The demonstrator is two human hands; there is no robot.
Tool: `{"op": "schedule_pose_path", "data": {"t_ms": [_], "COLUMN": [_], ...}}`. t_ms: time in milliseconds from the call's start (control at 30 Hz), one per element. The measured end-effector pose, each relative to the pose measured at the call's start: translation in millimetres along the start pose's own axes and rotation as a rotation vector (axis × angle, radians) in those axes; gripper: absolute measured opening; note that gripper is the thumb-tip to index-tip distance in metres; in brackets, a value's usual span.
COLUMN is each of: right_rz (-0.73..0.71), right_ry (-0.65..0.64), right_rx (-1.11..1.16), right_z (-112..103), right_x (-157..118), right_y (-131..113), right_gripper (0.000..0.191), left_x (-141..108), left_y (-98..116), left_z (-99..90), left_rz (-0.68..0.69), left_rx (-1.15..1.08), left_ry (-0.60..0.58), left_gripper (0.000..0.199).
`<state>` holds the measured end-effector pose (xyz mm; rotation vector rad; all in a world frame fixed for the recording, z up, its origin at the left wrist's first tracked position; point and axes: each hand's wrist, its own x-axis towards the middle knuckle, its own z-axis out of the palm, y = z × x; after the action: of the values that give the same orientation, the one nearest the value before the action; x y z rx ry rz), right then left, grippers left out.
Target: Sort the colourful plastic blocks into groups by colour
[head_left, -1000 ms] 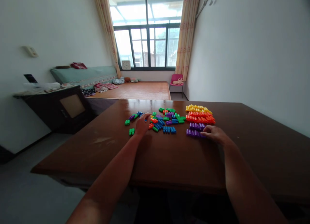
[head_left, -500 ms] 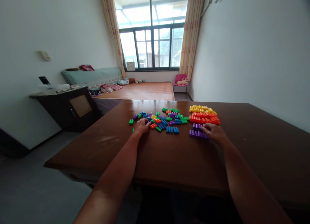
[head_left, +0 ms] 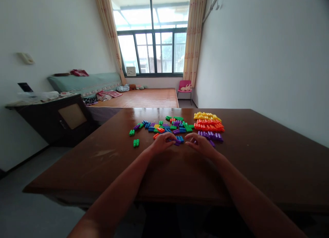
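My left hand (head_left: 164, 143) is closed on a purple piece (head_left: 177, 142) at the front of a mixed pile of small coloured pieces (head_left: 156, 126). Just to its right, my right hand (head_left: 196, 142) has its fingers apart and holds nothing. Purple pieces (head_left: 210, 135) lie in rows beyond and beside my right hand, which partly covers them. Behind these are orange rows (head_left: 209, 126) and yellow rows (head_left: 207, 116). Blue pieces (head_left: 180, 139) show between my hands. A green pair (head_left: 136, 143) lies apart at the left.
The brown table (head_left: 108, 176) extends to both sides. Beyond it are a bed (head_left: 156, 97), a pink chair (head_left: 185, 87) with a soft toy, and a window. A dark cabinet (head_left: 51, 125) stands at the left.
My left hand has moved right and nearer with a purple piece. My right hand has come left off the purple rows, its fingers now apart. The view has turned slightly right.
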<state>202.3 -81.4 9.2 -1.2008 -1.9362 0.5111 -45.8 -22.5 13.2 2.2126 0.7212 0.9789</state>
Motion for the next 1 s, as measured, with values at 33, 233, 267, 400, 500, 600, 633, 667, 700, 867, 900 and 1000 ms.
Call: {"op": "schedule_pose_path", "data": {"t_ms": [33, 233, 267, 400, 500, 600, 633, 667, 700, 867, 900, 1000], "right_rz": [-0.005, 0.003, 0.016, 0.058, 0.171, 0.373, 0.434, 0.486, 0.531, 0.659, 0.669, 0.683], "right_ry": [-0.038, -0.083, -0.087, -0.084, 0.087, 0.243, 0.252, 0.242, 0.225, 0.079, 0.056, 0.045], "right_rx": [0.037, 0.096, 0.099, 0.051, 0.049, 0.035, -0.011, -0.077, -0.15, -0.359, -0.384, -0.488], "right_z": [7, 23, 22, 0, -40, -82, -92, -99, -104, -101, -101, -100], "right_x": [1, 2, 2, 0, -6, -19, -24, -28, -31, -38, -38, -37], "right_y": [-3, -13, -14, -11, 12, 47, 57, 67, 74, 85, 84, 81], "right_gripper": [0.033, 0.022, 0.022, 0.02, 0.028, 0.035, 0.034, 0.033, 0.031, 0.024, 0.024, 0.029], "left_x": [0, -3, -3, -3, -2, -3, -3, -3, -3, 0, 1, 1], "left_y": [2, 5, 5, 7, 3, -7, -11, -16, -20, -35, -35, -33], "left_z": [8.3, 24.6, 24.0, 19.7, 12.5, 1.9, -1.4, -4.2, -6.5, -12.6, -13.9, -17.9], "left_rz": [0.029, -0.043, -0.062, -0.094, -0.098, -0.096, -0.097, -0.1, -0.102, -0.112, -0.122, -0.128], "left_rx": [-0.016, -0.128, -0.139, -0.123, -0.032, 0.087, 0.116, 0.137, 0.15, 0.187, 0.206, 0.327], "left_ry": [-0.038, -0.046, -0.049, -0.086, -0.036, 0.031, 0.044, 0.049, 0.056, 0.144, 0.166, 0.218], "left_gripper": [0.013, 0.018, 0.019, 0.025, 0.027, 0.022, 0.021, 0.02, 0.02, 0.02, 0.021, 0.025]}}
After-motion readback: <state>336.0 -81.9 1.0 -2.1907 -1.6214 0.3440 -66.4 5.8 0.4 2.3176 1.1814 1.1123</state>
